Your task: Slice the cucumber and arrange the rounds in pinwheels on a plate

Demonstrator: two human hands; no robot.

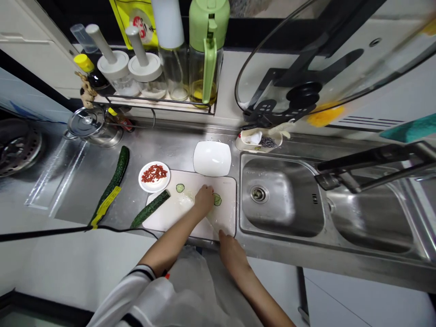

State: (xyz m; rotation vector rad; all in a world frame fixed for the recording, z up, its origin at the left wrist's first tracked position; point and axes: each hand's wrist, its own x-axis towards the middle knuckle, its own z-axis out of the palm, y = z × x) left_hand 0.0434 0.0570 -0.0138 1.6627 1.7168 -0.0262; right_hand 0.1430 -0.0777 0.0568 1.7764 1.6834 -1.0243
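My left hand [204,200] is closed over the pale cutting board [173,213], beside a few cucumber slices [217,199]; whatever lies under its fingers is hidden. At the board's front right edge my right hand [232,253] is wrapped round a knife, whose faint blade [211,224] points toward my left hand. Another cucumber slice [180,187] lies farther left on the board. A cut length of cucumber [150,209] rests across the board's left edge. Behind the board sit a white dish [212,158] and a small plate of red pieces [154,175].
A whole cucumber [119,171] lies at the left, near a lidded steel pot [102,131]. To the right is a double sink [289,195] with a faucet [368,159]. A rack [156,103] of jars and bottles hangs above the counter. A black cable [126,230] crosses the front left.
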